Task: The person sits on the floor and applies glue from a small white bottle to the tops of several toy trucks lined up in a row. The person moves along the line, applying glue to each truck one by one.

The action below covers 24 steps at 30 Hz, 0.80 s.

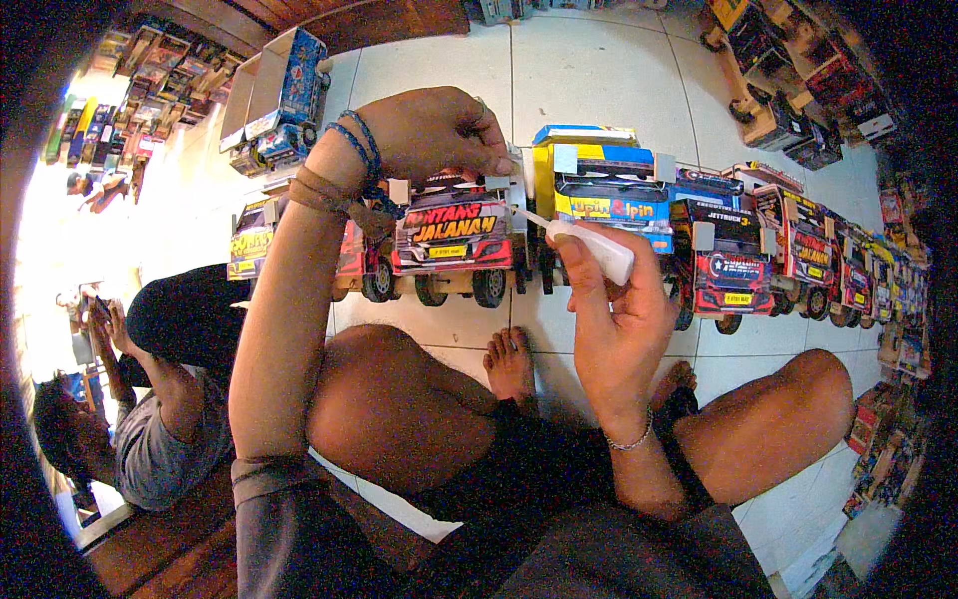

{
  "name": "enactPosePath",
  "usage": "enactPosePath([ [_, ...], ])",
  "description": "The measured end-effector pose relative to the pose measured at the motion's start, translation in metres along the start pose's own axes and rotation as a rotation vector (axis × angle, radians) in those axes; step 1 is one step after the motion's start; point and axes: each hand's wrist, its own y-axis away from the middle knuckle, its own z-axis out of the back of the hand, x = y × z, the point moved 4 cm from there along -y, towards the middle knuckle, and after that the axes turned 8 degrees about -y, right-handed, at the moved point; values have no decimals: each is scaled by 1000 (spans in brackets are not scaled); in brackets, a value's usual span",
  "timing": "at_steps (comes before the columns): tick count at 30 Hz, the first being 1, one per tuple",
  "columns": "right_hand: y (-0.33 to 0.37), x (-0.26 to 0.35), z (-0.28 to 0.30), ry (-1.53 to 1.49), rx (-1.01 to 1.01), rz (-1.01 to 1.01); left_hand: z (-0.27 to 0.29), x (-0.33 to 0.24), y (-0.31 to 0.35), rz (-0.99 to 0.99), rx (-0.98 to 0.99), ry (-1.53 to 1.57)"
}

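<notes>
Several toy trucks with printed fronts stand side by side before me on the tiled floor. My left hand (pixel 434 132) reaches over a black-and-red toy truck (pixel 449 235), its fingers pinched together at the truck's upper right corner. Whatever lies between those fingertips is too small to make out. My right hand (pixel 624 334) grips a small white squeeze bottle (pixel 602 253) with a thin nozzle. The nozzle tip points up and left, close to the right side of the black-and-red truck. Just right of that truck stands a yellow-and-blue toy truck (pixel 611 210), behind the bottle.
The row continues rightward with a dark toy truck (pixel 733 265) and several others. A blue-and-white truck (pixel 271 100) stands at the back left, more trucks (pixel 773 105) at the back right. At left sits another person (pixel 170 429). My bent knees flank the near floor.
</notes>
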Motion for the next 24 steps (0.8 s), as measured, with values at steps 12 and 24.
enactPosePath([
  [12,-1,5,-3,11,33,31,2,-4,2,15,-22,-30],
  [24,-1,5,-4,19,58,43,0,-1,1,65,-14,8],
])
